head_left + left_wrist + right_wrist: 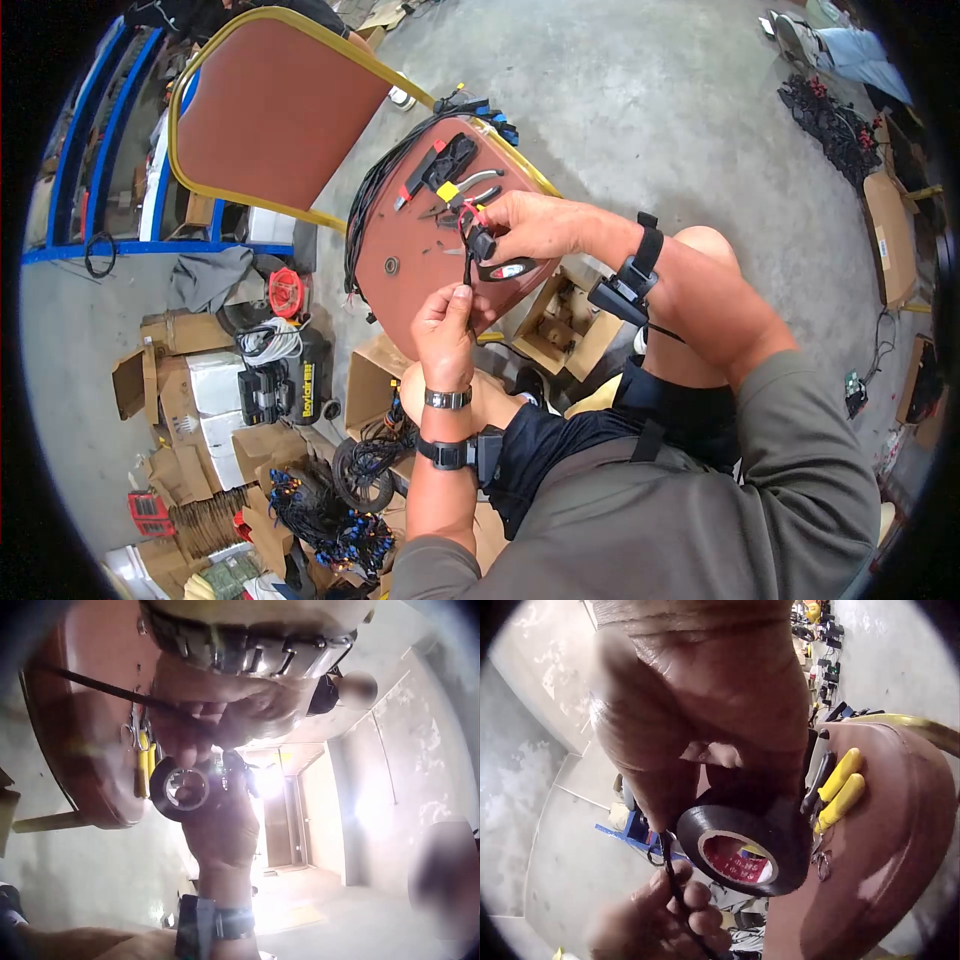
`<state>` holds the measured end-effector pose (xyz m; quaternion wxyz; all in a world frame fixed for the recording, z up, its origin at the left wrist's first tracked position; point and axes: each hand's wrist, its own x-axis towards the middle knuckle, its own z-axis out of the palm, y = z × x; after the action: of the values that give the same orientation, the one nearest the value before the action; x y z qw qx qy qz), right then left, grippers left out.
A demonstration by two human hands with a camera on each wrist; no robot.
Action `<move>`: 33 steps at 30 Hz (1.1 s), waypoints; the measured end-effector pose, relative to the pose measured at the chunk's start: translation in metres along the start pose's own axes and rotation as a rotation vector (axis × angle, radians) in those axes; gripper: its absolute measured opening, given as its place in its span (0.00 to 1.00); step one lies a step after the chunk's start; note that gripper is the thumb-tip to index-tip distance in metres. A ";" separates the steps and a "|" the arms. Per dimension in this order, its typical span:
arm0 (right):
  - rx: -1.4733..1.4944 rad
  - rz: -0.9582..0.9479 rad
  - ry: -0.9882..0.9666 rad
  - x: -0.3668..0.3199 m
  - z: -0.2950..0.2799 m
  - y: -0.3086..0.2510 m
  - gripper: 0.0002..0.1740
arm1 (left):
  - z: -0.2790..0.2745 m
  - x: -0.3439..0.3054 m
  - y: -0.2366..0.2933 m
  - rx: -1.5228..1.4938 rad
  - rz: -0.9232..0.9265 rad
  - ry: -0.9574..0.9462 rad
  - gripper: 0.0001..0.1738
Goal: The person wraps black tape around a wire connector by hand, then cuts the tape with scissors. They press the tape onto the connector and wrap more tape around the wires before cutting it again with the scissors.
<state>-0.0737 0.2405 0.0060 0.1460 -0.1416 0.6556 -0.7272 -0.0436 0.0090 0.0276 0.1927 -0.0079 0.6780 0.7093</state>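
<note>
My left hand pinches a thin black cable between thumb and fingers, over the chair seat. Just above it, my right hand has its fingers around a roll of black electrical tape, whose inner core shows red with white print. The right thumb and fingertips are right at the upper end of the cable. By those fingertips in the head view is a small black block with red and yellow wire above it. Part of the roll is hidden behind the right hand.
The red-brown seat bears pliers, yellow-handled scissors, a red-and-black tool, a small ring and a bundle of black cables. Cardboard boxes stand beside it. Another chair's backrest rises beyond.
</note>
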 end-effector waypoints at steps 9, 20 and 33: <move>-0.054 -0.054 0.017 -0.004 -0.003 0.002 0.12 | -0.002 -0.015 0.008 -0.060 -0.012 -0.111 0.12; 0.023 0.171 -0.038 -0.003 -0.003 -0.005 0.14 | -0.019 -0.042 0.018 0.066 0.065 -0.157 0.12; 0.004 0.475 -0.296 -0.050 0.036 -0.017 0.27 | -0.030 -0.062 0.030 0.457 0.308 -0.401 0.10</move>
<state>-0.0144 0.2290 0.0253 0.4067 -0.0884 0.6404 -0.6455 -0.0024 -0.0367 0.0708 0.2096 0.2777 0.7614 0.5471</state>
